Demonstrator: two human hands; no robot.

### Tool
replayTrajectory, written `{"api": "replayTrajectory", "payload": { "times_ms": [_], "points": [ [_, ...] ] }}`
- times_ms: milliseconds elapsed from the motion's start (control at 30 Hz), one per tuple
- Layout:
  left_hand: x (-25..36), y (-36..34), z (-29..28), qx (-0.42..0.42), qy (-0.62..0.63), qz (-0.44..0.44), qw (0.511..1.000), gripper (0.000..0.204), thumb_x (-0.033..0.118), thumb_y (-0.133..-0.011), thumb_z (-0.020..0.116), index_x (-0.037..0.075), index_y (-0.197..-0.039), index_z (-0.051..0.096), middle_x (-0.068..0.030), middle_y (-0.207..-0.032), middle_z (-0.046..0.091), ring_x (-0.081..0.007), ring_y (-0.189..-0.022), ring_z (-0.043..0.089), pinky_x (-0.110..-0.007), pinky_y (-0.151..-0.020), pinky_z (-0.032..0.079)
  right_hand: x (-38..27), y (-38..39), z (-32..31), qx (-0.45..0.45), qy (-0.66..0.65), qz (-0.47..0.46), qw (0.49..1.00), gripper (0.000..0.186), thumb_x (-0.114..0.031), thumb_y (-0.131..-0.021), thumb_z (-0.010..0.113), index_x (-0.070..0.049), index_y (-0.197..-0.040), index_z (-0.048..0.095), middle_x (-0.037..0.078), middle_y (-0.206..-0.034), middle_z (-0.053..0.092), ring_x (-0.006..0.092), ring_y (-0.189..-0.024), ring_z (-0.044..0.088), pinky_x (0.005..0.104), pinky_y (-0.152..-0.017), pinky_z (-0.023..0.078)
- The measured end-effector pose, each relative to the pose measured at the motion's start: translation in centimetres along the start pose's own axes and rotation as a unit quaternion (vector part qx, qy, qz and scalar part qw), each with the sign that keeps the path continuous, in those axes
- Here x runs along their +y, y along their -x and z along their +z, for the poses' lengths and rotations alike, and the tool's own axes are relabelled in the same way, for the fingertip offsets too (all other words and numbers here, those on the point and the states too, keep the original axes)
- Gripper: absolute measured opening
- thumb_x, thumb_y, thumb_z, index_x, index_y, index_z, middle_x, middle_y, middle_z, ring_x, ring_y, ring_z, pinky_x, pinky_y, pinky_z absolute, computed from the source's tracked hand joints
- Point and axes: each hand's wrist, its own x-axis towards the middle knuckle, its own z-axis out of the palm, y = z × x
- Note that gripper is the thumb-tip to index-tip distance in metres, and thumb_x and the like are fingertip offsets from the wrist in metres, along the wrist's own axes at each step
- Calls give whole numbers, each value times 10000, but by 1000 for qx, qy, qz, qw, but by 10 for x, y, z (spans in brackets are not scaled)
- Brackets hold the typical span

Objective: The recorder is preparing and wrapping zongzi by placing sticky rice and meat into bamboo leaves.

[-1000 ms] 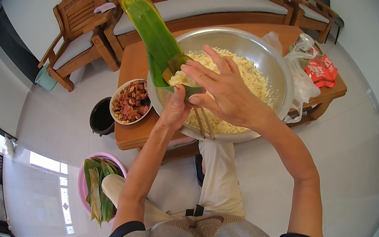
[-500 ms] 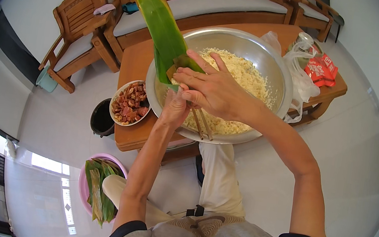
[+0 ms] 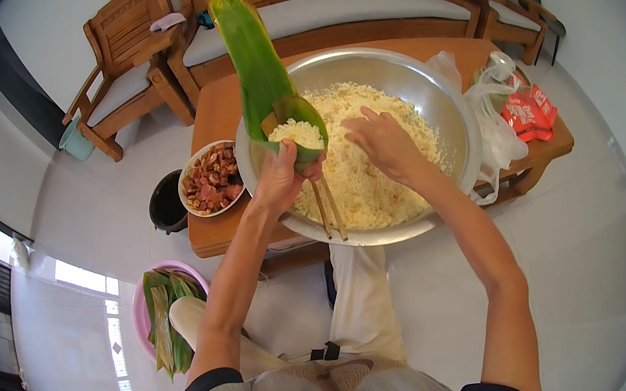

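Observation:
My left hand [image 3: 283, 179] is wrapped round a green leaf [image 3: 247, 52] folded into a cone at its lower end. Pale rice [image 3: 300, 133] fills the cone's mouth, and the leaf's long tail stands up to the far left. My right hand [image 3: 389, 149] is over the wide metal basin [image 3: 461, 137], just above the heap of rice grains [image 3: 378, 193]. Its fingers are slightly bent and apart, with nothing visible in them. A pair of chopsticks [image 3: 321, 211] leans at the basin's near side, below my left hand.
Left of the basin, a plate of cut meat [image 3: 211, 180] sits on the wooden table [image 3: 211, 238]. Plastic bags [image 3: 492, 133] and a red packet [image 3: 530, 115] lie at the right. A dark bucket [image 3: 169, 202] and a pink tub [image 3: 141, 315] of leaves [image 3: 169, 320] stand on the floor.
My right hand has left the leaf cone and moved right over the rice, uncovering the rice in the cone. My left hand still holds the leaf, now slightly lower.

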Motion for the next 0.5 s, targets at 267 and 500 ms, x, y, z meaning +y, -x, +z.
{"api": "replayTrajectory", "payload": {
  "times_ms": [267, 500],
  "points": [
    [4, -3, 2, -10, 17, -10, 1000, 704, 700, -652, 458, 82, -990, 457, -38, -803, 521, -95, -557, 384, -250, -532, 342, 9, -10, -4, 48, -253, 118, 959, 121, -86, -775, 567, -15, -870, 588, 87, -677, 619, 138, -562, 588, 242, -510, 462],
    [8, -7, 0, -39, 67, 19, 997, 553, 568, -770, 475, 58, -984, 463, -68, -766, 526, -111, -561, 414, -262, -538, 374, 30, -29, -13, -71, -151, 144, 975, 166, -115, -785, 576, -37, -929, 602, 116, -670, 613, 156, -564, 574, 269, -545, 462]
  ]
}}
